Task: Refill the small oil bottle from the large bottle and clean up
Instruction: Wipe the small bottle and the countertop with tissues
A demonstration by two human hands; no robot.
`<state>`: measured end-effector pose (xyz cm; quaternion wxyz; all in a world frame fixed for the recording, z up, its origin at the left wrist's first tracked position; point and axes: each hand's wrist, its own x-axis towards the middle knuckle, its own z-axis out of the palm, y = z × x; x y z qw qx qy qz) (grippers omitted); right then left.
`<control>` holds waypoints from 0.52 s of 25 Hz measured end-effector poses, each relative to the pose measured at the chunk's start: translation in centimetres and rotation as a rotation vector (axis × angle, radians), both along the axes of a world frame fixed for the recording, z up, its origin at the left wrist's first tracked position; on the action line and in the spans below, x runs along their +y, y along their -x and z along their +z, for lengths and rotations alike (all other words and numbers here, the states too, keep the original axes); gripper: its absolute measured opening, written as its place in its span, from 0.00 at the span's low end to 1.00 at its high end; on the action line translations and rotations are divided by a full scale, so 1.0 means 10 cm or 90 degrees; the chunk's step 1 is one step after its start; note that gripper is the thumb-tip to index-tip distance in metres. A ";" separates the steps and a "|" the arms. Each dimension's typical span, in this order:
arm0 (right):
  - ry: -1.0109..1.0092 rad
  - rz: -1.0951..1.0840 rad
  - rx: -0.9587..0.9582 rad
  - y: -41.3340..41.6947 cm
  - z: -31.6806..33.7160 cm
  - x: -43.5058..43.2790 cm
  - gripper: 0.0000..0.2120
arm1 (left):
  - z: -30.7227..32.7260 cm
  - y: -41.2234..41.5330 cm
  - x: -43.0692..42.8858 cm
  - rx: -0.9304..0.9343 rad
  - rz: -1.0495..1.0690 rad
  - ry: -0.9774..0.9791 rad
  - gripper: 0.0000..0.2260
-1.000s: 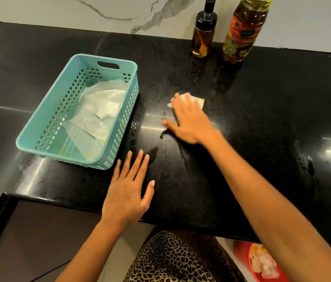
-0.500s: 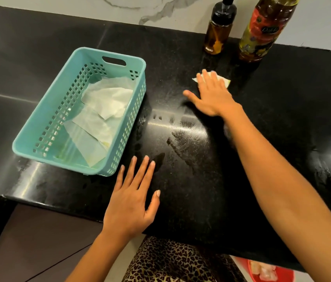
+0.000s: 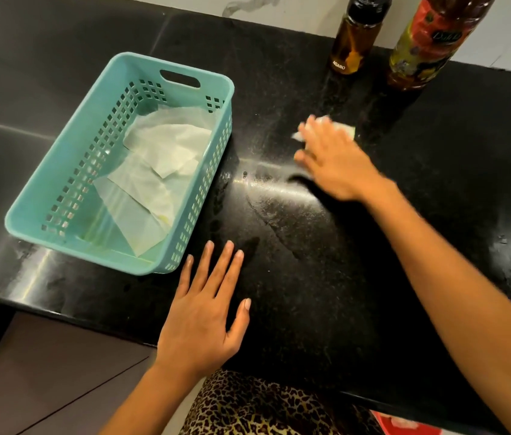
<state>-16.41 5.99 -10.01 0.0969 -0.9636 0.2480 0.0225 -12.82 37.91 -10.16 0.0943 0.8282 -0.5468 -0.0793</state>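
Note:
My right hand [image 3: 336, 161] lies flat on a folded white tissue [image 3: 343, 129] and presses it onto the black counter [image 3: 295, 277], just in front of the two bottles. The hand is blurred by motion. The small amber oil bottle [image 3: 353, 45] with a black cap stands at the back beside the large oil bottle [image 3: 424, 48] with a red label. My left hand [image 3: 207, 309] rests palm down near the counter's front edge, fingers spread, holding nothing. Oily smears shine on the counter between my hands.
A teal plastic basket [image 3: 43, 221] with used white tissues [image 3: 160, 158] inside stands on the left of the counter. A white marble wall runs behind the bottles. A red bowl [image 3: 405, 426] shows below the counter edge at the bottom right.
My right hand slid the tissue away toward the bottles, then drew it slightly back and left. My left hand stayed put. The view shifted down.

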 end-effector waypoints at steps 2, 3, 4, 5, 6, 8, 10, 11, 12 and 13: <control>-0.022 -0.091 0.022 -0.36 0.03 -0.47 0.33 | 0.00 0.00 0.00 -0.006 0.002 -0.003 0.27; -0.035 -0.119 0.031 -0.53 0.04 -0.57 0.33 | 0.01 0.00 0.00 -0.008 0.002 -0.006 0.27; -0.038 -0.133 0.034 -0.67 0.03 -0.61 0.34 | 0.01 0.00 -0.01 -0.008 0.001 -0.006 0.27; -0.038 -0.125 0.028 -0.80 0.02 -0.57 0.33 | 0.02 0.00 -0.01 -0.010 0.001 -0.005 0.27; -0.034 -0.095 0.024 -0.89 0.02 -0.47 0.31 | 0.01 0.00 -0.01 -0.012 0.001 -0.002 0.27; -0.003 0.013 0.017 -0.88 -0.02 -0.14 0.26 | 0.00 0.00 0.00 -0.015 0.001 0.003 0.27; 0.007 0.135 -0.011 -0.60 -0.06 0.27 0.25 | 0.01 0.01 0.00 -0.014 0.001 0.006 0.27; 0.007 0.190 -0.020 -0.39 -0.07 0.47 0.25 | 0.01 0.00 -0.01 -0.017 0.000 0.009 0.27; -0.003 0.239 -0.023 -0.16 -0.06 0.63 0.26 | 0.00 0.00 -0.02 -0.020 0.000 0.010 0.27; -0.012 0.266 -0.020 0.04 -0.07 0.71 0.26 | 0.00 0.00 -0.02 -0.021 0.002 0.011 0.27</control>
